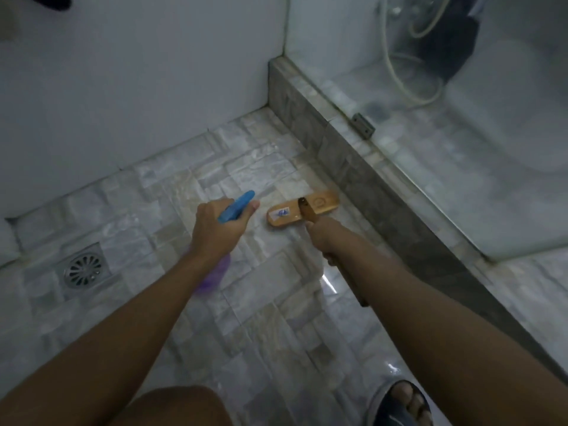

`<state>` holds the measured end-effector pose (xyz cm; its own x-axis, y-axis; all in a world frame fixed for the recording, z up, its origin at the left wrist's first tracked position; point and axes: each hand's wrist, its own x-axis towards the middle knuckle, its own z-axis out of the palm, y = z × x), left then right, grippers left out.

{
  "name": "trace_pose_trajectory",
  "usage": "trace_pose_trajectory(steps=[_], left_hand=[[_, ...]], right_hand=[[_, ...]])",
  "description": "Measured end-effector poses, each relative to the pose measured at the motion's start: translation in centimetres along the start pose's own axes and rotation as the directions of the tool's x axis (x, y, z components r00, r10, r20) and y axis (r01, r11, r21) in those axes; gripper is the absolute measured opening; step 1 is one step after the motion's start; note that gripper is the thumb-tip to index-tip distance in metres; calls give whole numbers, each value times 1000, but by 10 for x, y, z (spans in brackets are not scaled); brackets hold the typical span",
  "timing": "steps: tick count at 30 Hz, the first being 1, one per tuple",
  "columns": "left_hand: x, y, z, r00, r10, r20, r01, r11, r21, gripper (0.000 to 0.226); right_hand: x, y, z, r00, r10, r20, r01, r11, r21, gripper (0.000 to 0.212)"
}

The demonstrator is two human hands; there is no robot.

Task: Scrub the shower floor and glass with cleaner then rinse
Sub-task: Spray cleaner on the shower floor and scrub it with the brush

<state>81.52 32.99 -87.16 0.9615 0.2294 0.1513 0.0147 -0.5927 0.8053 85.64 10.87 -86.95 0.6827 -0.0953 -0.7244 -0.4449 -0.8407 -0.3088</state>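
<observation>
Sandalled foot (402,401), wet tiles (261,318), left hand (215,230) gripping sprayer (237,207), right hand (322,239) gripping brush (322,202)

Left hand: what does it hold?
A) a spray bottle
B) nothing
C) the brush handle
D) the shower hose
A: the left hand grips a spray bottle by its blue head, while the brush is in the right hand.
</observation>
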Motion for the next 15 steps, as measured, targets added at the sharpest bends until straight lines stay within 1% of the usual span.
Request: trace_pose_trajectory(steps=[2,4,5,8,11,13,15], left_hand=[[2,-3,1,999,3,-37,-5,999,-44,54],[6,-5,1,998,25,-57,-30,996,-88,48],[8,-6,1,997,41,-60,-46,995,-89,47],[10,-11,4,997,64,-48,-65,997,-33,53],[10,-18,3,994,61,-93,-60,998,15,55],[7,-20,3,990,63,-128,-62,998,15,54],[1,-21,2,988,76,-138,-75,997,14,51]], right_hand=[[-22,23,12,1000,9,29,-8,999,-35,38],[-42,42,16,997,46,66,-48,998,34,37],[-43,42,14,996,56,67,-59,997,41,39],[-17,16,3,999,32,23,-32,999,8,45],[8,-19,-6,999,-23,-27,24,999,32,37],[16,-31,-8,998,-33,-56,35,999,35,37],[16,-30,-7,998,-33,-55,36,998,51,38]])
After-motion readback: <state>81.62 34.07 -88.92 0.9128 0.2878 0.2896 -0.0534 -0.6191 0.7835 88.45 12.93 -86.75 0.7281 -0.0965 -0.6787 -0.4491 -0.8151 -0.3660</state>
